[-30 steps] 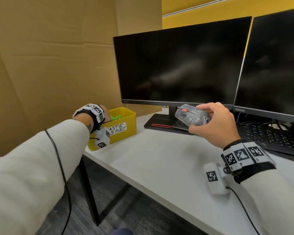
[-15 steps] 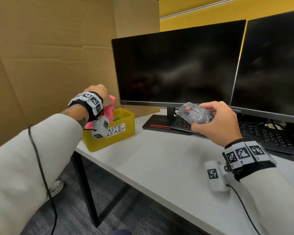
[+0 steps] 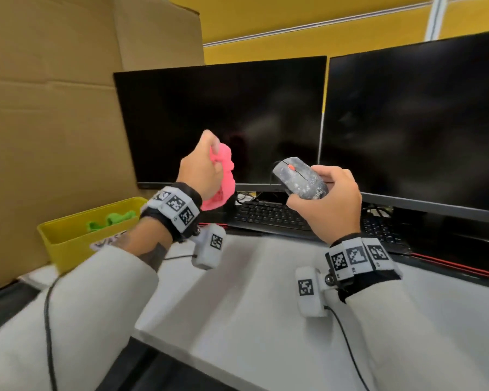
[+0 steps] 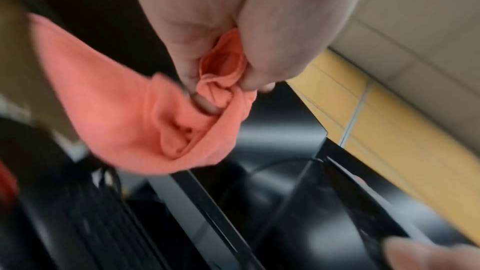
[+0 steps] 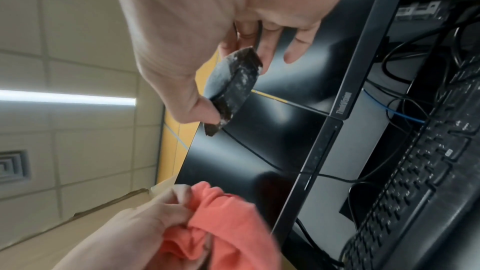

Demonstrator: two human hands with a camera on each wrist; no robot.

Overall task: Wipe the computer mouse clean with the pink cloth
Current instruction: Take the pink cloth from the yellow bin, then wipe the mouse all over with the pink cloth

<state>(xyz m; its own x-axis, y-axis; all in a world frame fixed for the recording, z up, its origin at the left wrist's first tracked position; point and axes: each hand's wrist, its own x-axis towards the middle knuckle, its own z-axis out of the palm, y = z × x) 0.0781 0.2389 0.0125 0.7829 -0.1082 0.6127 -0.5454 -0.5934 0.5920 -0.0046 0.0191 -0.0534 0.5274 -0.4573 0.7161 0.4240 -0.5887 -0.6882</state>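
Above the white desk (image 3: pixel 266 320), in front of two dark monitors, both hands are raised and each grasps something. The left hand (image 3: pixel 202 172) is curled round the bunched pink cloth (image 3: pixel 223 179); the left wrist view shows the thumb and fingers (image 4: pixel 192 65) pinching a gathered fold while the rest of the cloth hangs loose below the fist. The right hand (image 3: pixel 328 201) holds the mouse (image 3: pixel 299 179) up in the air, clear of the desk, with the thumb on its near side and the fingers along the far side. The mouse is black with an orange wheel (image 3: pixel 290 166), its nose tilted up and to the left, and its shell is mottled with grey-white smears; from the right wrist view the same speckled dirt shows along its edge (image 5: pixel 233 81). Its thin black cord runs away across the left monitor (image 3: pixel 223 117). Cloth and mouse are near each other but apart, with a gap of dark screen between them.

Behind the hands a black keyboard (image 3: pixel 271 215) lies under the left monitor, and the right monitor (image 3: pixel 421 122) stands just beside the first. At the desk's left end sits a yellow bin (image 3: pixel 68 244) with a handwritten label, partly hidden, and something green (image 3: pixel 110 221) inside. Brown cardboard (image 3: pixel 54 108) walls off the left side. Both wrists wear bands with black-and-white markers and small white cameras.
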